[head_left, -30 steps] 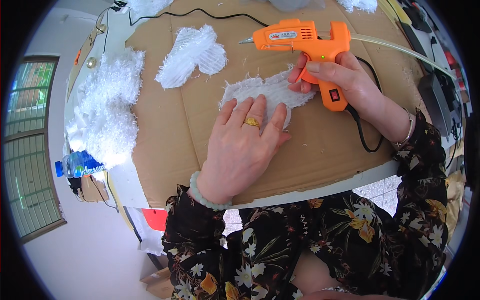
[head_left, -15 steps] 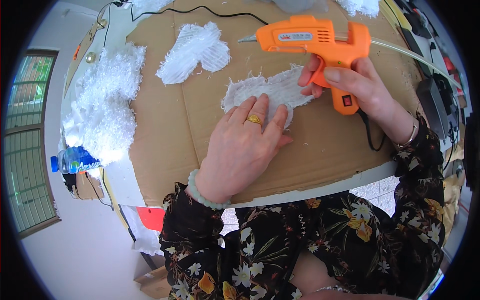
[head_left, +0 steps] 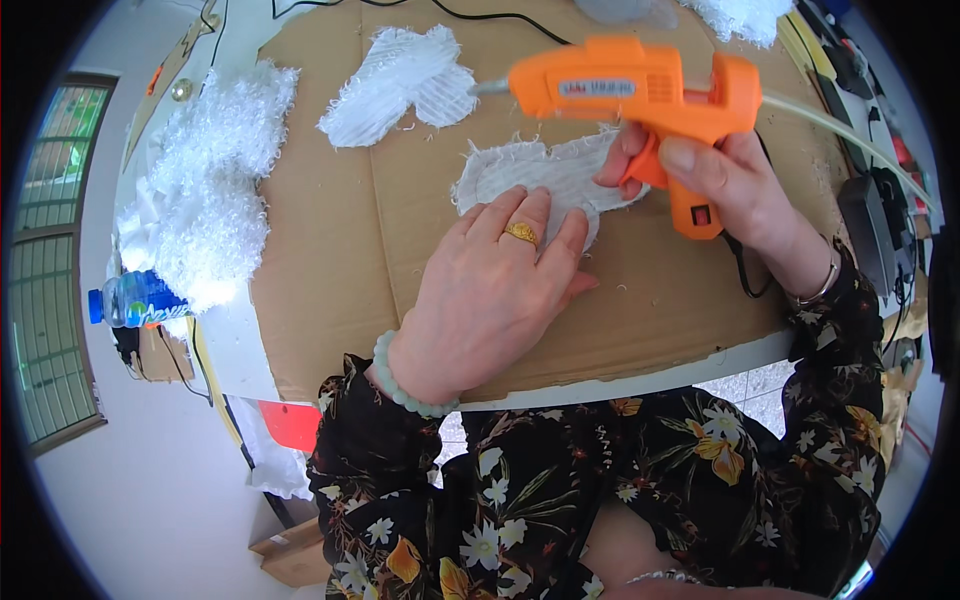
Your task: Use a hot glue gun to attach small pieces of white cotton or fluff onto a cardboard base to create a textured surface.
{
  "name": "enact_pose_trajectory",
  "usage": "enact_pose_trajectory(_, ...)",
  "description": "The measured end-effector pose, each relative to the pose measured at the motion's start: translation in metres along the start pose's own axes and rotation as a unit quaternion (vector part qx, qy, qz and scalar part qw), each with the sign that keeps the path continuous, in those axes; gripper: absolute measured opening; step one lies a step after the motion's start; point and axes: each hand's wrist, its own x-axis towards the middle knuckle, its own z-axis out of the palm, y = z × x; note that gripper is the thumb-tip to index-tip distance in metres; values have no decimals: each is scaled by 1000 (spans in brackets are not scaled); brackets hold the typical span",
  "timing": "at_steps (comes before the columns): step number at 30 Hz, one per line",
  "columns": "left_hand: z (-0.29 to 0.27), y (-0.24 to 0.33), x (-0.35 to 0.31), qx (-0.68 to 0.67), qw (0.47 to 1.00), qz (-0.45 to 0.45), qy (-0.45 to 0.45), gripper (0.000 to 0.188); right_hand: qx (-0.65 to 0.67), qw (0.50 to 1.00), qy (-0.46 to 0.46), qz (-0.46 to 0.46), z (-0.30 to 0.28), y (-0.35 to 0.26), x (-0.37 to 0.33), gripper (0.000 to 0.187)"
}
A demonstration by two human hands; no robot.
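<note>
In my right hand (head_left: 725,180) is an orange hot glue gun (head_left: 630,85), its nozzle pointing left and a long pale glue stick (head_left: 850,125) running out of its back. My fingers wrap round the handle and trigger. My left hand (head_left: 500,285) lies flat, fingers stretched, on the lower part of a white frayed fabric piece (head_left: 500,172). That piece rests on a brown cardboard sheet (head_left: 330,260). Farther left lies a second white fabric piece (head_left: 400,85), shaped with lobes; the nozzle tip appears close to its right edge, held above the board.
A heap of shaggy white fabric (head_left: 215,180) covers the left of the table. Beside it a blue-capped bottle (head_left: 140,300) lies on its side. A black cord (head_left: 500,15) crosses the far edge. Dark boxes and cables (head_left: 870,225) stand at the right.
The glue gun has shifted slightly right and down in the picture. My left hand stays on the fabric piece. The whole view has moved a little.
</note>
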Motion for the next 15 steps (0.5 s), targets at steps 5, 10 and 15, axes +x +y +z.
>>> enact_pose_trajectory(5, -3, 0, -3, 9, 1000, 6, -5, 46, 49, 999, -21, 9, 10, -10, 33, 30)
enact_pose_trajectory(10, -5, 4, 0, 14, 999, -9, -31, 49, 108, 989, -8, 100, 31, 4, 58, 33)
enact_pose_trajectory(15, -3, 3, 1, 13, 1000, 2, -21, 50, 107, 989, -16, 104, 35, 15, 72, 33)
